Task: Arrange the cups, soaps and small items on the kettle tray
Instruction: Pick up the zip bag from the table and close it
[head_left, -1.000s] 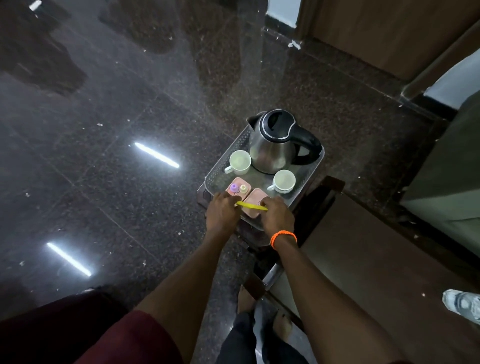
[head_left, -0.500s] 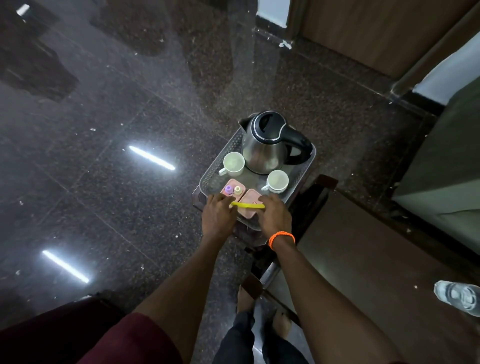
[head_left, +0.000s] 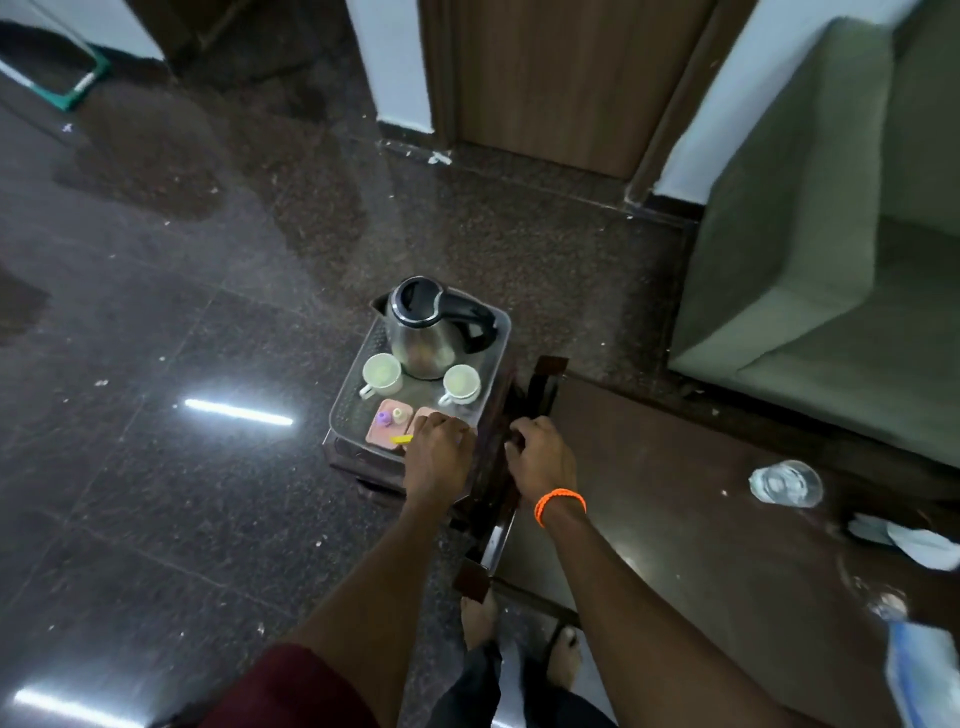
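Note:
A clear plastic tray stands on a low dark stand. It carries a steel kettle, two white cups and a pink soap with a purple bottle and a cream bottle on it. My left hand lies palm down over the tray's near right part, fingers curled over a second pink soap and a yellow stick; only the stick's left end shows. My right hand is off the tray, fingers curled against the stand's dark edge.
A low dark table to the right holds an upturned clear glass, white paper and a plastic bottle. A green sofa stands at the right, a wooden door behind. My bare feet stand near the stand.
My right hand has let go of the yellow stick and moved right, off the tray. My left hand shifted right over the stick and second soap. The camera tilted up.

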